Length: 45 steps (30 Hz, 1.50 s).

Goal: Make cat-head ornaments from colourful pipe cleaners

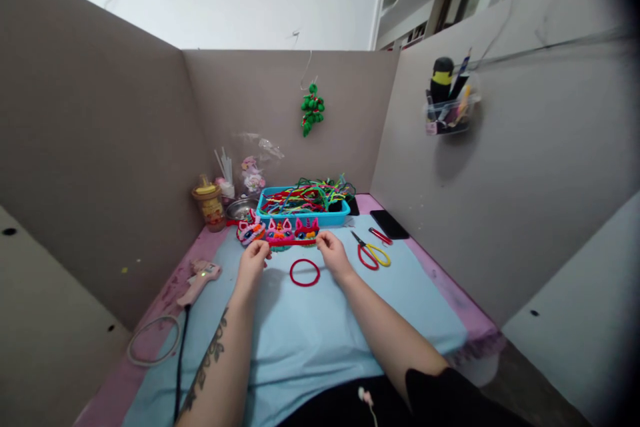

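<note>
A red pipe cleaner (pixel 293 243) is stretched level between my two hands. My left hand (pixel 255 255) pinches its left end, and my right hand (pixel 331 252) pinches the other. Below it on the light blue cloth (pixel 300 340) lies a red fuzzy ring (pixel 305 273). Just behind the strand sit colourful fuzzy figures with ears: one at the left (pixel 251 232), one in the middle (pixel 280 231) and one at the right (pixel 307 229). Their lower parts are partly hidden by the strand and my left hand.
A blue tray (pixel 330 219) of coloured pipe cleaners stands at the back. Scissors (pixel 371 253), a small red-handled tool (pixel 381 236) and a black phone (pixel 389 224) lie right. At left are a pink glue gun (pixel 199 281) with a cable, a cup (pixel 210 207) and a metal bowl (pixel 243 208).
</note>
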Each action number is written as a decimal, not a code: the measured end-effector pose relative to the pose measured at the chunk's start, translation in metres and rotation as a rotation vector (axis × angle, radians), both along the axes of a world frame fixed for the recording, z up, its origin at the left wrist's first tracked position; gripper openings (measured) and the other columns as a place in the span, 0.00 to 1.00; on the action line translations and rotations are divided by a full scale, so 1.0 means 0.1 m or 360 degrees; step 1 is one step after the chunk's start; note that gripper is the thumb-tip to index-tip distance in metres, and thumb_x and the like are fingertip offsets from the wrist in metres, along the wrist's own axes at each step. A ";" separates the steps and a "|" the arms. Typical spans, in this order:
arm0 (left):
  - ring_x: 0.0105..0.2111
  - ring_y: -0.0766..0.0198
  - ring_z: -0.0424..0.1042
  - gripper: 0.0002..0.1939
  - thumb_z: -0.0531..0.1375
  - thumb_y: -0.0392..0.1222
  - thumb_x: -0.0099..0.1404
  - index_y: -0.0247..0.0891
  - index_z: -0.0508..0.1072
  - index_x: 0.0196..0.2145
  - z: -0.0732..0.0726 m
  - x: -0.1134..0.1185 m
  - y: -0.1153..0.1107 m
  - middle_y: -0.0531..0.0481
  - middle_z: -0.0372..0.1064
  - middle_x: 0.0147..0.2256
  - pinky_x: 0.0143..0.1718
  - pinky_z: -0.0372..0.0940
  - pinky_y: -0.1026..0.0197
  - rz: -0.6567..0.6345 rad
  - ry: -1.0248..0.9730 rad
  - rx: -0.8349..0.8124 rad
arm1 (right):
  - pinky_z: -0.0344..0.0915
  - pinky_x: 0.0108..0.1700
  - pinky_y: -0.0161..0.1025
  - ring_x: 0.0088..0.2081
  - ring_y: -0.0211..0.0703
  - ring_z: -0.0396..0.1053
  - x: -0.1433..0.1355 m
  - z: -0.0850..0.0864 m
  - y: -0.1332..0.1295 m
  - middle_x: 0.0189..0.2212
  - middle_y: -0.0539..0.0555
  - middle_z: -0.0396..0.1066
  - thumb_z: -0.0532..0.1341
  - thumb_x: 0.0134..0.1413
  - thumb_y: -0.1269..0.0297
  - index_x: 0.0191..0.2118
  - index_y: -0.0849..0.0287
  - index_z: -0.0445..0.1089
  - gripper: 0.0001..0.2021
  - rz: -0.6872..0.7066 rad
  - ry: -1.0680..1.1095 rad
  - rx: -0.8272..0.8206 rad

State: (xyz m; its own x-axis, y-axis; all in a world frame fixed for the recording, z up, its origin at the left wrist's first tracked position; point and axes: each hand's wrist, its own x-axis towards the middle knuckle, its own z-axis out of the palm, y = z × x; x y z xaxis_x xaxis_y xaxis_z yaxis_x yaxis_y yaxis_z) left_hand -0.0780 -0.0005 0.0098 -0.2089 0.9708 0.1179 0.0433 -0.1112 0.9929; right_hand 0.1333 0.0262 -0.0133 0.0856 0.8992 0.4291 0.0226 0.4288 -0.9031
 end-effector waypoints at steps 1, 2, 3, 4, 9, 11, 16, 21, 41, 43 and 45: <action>0.21 0.71 0.61 0.15 0.59 0.52 0.50 0.36 0.66 0.27 0.01 0.01 -0.01 0.55 0.62 0.20 0.20 0.54 0.70 -0.0004 -0.0099 0.0042 | 0.56 0.29 0.34 0.24 0.35 0.57 -0.04 -0.02 0.00 0.20 0.46 0.59 0.57 0.49 0.55 0.27 0.58 0.62 0.11 -0.0013 0.0045 -0.0028; 0.21 0.71 0.62 0.17 0.60 0.53 0.51 0.36 0.66 0.29 0.02 0.02 -0.02 0.55 0.63 0.22 0.21 0.55 0.70 -0.0026 -0.0211 0.0094 | 0.55 0.27 0.33 0.23 0.35 0.56 -0.08 -0.04 0.01 0.19 0.45 0.58 0.57 0.49 0.54 0.26 0.58 0.61 0.12 -0.0034 0.0114 -0.0079; 0.22 0.71 0.63 0.18 0.60 0.53 0.51 0.36 0.67 0.33 0.04 0.04 -0.03 0.53 0.64 0.24 0.21 0.56 0.70 -0.0056 -0.0320 0.0146 | 0.54 0.25 0.33 0.21 0.34 0.55 -0.11 -0.05 0.02 0.18 0.45 0.57 0.56 0.49 0.52 0.26 0.57 0.60 0.13 -0.0055 0.0201 -0.0150; 0.24 0.71 0.64 0.21 0.60 0.54 0.51 0.36 0.67 0.37 0.05 0.06 -0.04 0.52 0.65 0.26 0.22 0.57 0.69 -0.0080 -0.0409 0.0191 | 0.52 0.23 0.32 0.20 0.34 0.54 -0.14 -0.07 0.03 0.17 0.44 0.56 0.56 0.49 0.51 0.26 0.57 0.59 0.14 -0.0068 0.0298 -0.0230; 0.22 0.70 0.63 0.27 0.63 0.52 0.47 0.35 0.68 0.43 0.00 0.17 -0.05 0.53 0.64 0.27 0.21 0.58 0.68 0.0021 -0.0169 0.0122 | 0.46 0.18 0.30 0.16 0.31 0.50 -0.22 -0.08 0.04 0.15 0.43 0.55 0.58 0.43 0.48 0.26 0.56 0.56 0.17 0.0040 0.0636 -0.0448; 0.22 0.69 0.63 0.27 0.63 0.51 0.47 0.33 0.70 0.42 -0.03 0.22 -0.05 0.52 0.65 0.26 0.20 0.59 0.67 -0.0059 0.0038 0.0081 | 0.45 0.18 0.30 0.16 0.31 0.50 -0.24 -0.07 0.02 0.15 0.43 0.55 0.59 0.42 0.48 0.26 0.56 0.56 0.17 0.0095 0.0646 -0.0457; 0.21 0.68 0.61 0.21 0.61 0.51 0.50 0.31 0.75 0.34 -0.06 0.32 -0.07 0.52 0.65 0.21 0.22 0.59 0.66 -0.0105 0.0293 0.0171 | 0.45 0.17 0.30 0.15 0.30 0.49 -0.36 -0.08 -0.08 0.14 0.43 0.56 0.59 0.43 0.47 0.26 0.57 0.57 0.18 0.0237 0.0485 -0.0489; 0.19 0.69 0.59 0.25 0.59 0.54 0.53 0.29 0.74 0.41 -0.07 0.30 -0.07 0.54 0.61 0.18 0.21 0.57 0.67 -0.0123 0.0160 0.0191 | 0.46 0.17 0.30 0.15 0.31 0.51 -0.44 -0.09 -0.20 0.14 0.43 0.58 0.57 0.48 0.51 0.27 0.57 0.58 0.14 0.0386 0.0157 -0.0501; 0.18 0.70 0.57 0.21 0.56 0.56 0.56 0.32 0.70 0.23 -0.06 0.35 -0.16 0.54 0.60 0.17 0.21 0.53 0.66 -0.0770 0.0390 0.0055 | 0.61 0.32 0.34 0.30 0.38 0.63 -0.31 -0.01 -0.23 0.26 0.50 0.65 0.62 0.43 0.60 0.24 0.59 0.66 0.08 0.0354 -0.0026 -0.0071; 0.18 0.70 0.56 0.21 0.55 0.55 0.58 0.32 0.70 0.23 -0.08 0.36 -0.17 0.55 0.59 0.16 0.20 0.52 0.67 -0.0800 0.0441 0.0046 | 0.60 0.32 0.34 0.29 0.38 0.62 -0.31 -0.03 -0.21 0.23 0.49 0.64 0.62 0.44 0.60 0.22 0.59 0.65 0.09 0.0356 -0.0016 -0.0088; 0.18 0.69 0.57 0.20 0.54 0.54 0.58 0.32 0.72 0.24 -0.09 0.36 -0.17 0.54 0.61 0.17 0.21 0.52 0.66 -0.0796 0.0500 0.0071 | 0.60 0.31 0.35 0.28 0.37 0.61 -0.31 -0.04 -0.21 0.22 0.48 0.63 0.61 0.44 0.60 0.21 0.59 0.64 0.10 0.0348 -0.0019 -0.0098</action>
